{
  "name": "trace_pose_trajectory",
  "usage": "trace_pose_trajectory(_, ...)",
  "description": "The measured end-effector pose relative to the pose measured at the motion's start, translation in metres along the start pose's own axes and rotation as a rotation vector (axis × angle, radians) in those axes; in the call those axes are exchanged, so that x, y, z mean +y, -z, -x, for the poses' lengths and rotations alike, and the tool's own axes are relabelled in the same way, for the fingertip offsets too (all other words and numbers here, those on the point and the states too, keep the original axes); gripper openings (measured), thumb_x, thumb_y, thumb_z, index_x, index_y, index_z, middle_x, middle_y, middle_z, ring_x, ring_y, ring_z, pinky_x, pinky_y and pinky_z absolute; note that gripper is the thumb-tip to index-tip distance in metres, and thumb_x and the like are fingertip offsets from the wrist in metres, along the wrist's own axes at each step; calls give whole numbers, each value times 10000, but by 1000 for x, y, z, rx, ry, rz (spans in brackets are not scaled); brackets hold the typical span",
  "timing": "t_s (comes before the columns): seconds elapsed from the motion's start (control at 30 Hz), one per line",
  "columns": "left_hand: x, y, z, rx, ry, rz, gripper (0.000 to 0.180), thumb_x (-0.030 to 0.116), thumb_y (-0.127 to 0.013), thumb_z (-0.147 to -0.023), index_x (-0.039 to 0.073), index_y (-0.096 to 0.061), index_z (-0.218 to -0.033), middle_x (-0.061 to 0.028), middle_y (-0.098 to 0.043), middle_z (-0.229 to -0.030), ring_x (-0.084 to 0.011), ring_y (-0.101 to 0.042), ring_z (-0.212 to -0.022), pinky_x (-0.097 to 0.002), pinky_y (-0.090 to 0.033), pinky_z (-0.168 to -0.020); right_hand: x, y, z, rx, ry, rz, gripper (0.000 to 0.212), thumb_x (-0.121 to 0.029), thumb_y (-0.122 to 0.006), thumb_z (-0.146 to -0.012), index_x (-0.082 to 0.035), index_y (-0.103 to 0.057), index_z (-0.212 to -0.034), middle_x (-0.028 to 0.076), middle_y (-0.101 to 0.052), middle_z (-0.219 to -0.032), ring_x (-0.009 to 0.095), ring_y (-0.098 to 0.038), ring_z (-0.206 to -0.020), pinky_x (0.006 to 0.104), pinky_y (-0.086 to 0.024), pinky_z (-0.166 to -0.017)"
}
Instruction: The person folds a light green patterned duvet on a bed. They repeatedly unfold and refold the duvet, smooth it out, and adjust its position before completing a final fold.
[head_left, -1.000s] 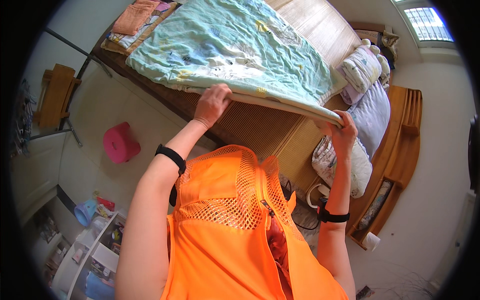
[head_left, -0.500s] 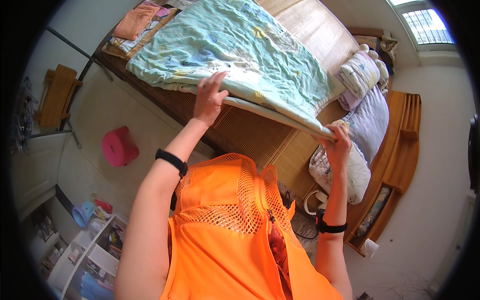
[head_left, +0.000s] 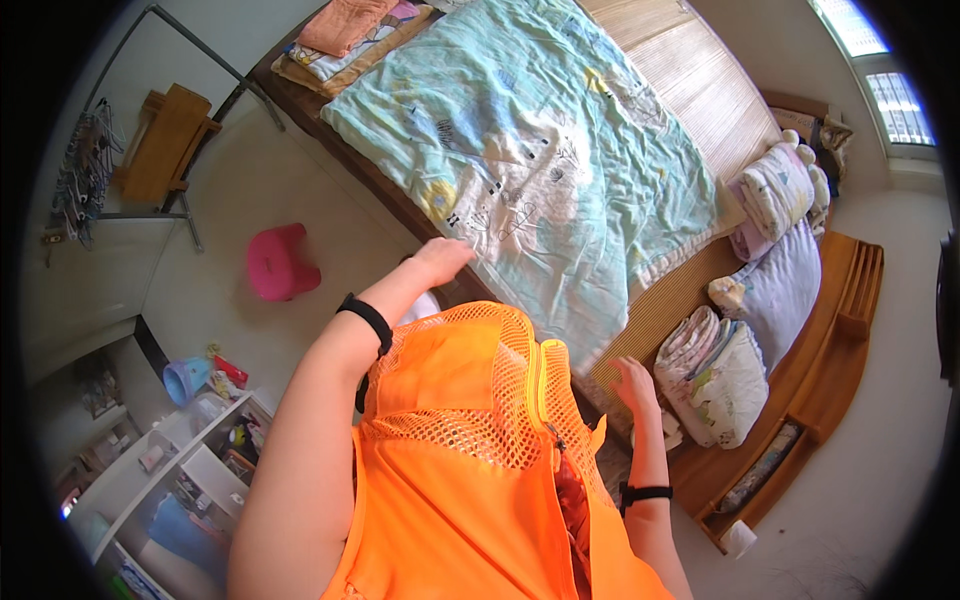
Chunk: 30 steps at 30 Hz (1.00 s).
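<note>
A mint-green and white patterned quilt (head_left: pixel 540 190) lies spread over the bed, its near part reaching down toward my orange vest. My left hand (head_left: pixel 443 262) is at the quilt's near left edge, fingers stretched out and holding nothing that I can see. Just right of the quilt's near corner, my right hand (head_left: pixel 633 385) is open above the woven mat (head_left: pixel 655 285), with its fingers apart. A folded floral quilt (head_left: pixel 715 380) sits close to the right hand's far side.
Folded cloths (head_left: pixel 345 30) are stacked at the bed's far left corner. A lavender pillow (head_left: pixel 780 290) and a rolled blanket (head_left: pixel 775 185) lie by the wooden headboard (head_left: pixel 825 370). On the floor at left are a pink stool (head_left: pixel 283 262), a metal rack (head_left: pixel 210 45) and white shelves (head_left: pixel 170 480).
The quilt's near edge, earlier gripped and raised farther up the bed, now lies down toward me. Both hands have come nearer to my body, and the right has let go. The view has shifted.
</note>
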<state>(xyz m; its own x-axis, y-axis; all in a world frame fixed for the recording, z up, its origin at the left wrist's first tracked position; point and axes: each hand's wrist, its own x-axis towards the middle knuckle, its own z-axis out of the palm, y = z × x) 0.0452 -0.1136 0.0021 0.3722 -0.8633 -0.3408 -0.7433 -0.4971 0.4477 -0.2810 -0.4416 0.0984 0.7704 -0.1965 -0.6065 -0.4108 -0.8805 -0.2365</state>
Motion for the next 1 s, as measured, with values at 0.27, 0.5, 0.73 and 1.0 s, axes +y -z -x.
trace_pose_trajectory(0.27, -114, 36, 71, -125, 345, 186, 272, 92, -570, -847, 90, -655, -1106, -114, -668, -1091, -290, -612, -1067, -413, -503, -886, -88, -39, -103, -2, -29, -236, 349, -126, -709, -781, -84, -634, -1119, 120, -665, -1019, 326, -626, -981, 432, -492, -823)
trace_pose_trajectory(0.5, -230, 73, 143, -10, 406, 322, 296, 71, -591, -821, 72, -644, -1113, -112, -672, -1087, -285, -631, -1024, -394, -509, -877, -244, -57, -199, -118, 12, -406, 341, -139, -697, -782, -89, -657, -1118, 113, -694, -910, 295, -664, -869, 393, -509, -765)
trace_pose_trajectory(0.73, -321, 121, 166, -28, 453, 322, 333, 51, -625, -792, 48, -640, -1124, -125, -670, -1108, -268, -635, -1038, -367, -507, -902, -371, -44, -291, -43, 93, -450, 309, -132, -683, -794, -77, -661, -1097, 123, -702, -915, 257, -679, -846, 357, -521, -760)
trace_pose_trajectory(1.0, -384, 134, 114, -40, 512, 458, 345, 108, -646, -790, 64, -647, -1133, -130, -681, -1089, -270, -648, -1020, -373, -514, -898, -396, -29, -342, -75, -30, -573, 308, -148, -664, -809, -65, -664, -1105, 118, -711, -983, 247, -683, -917, 352, -523, -804)
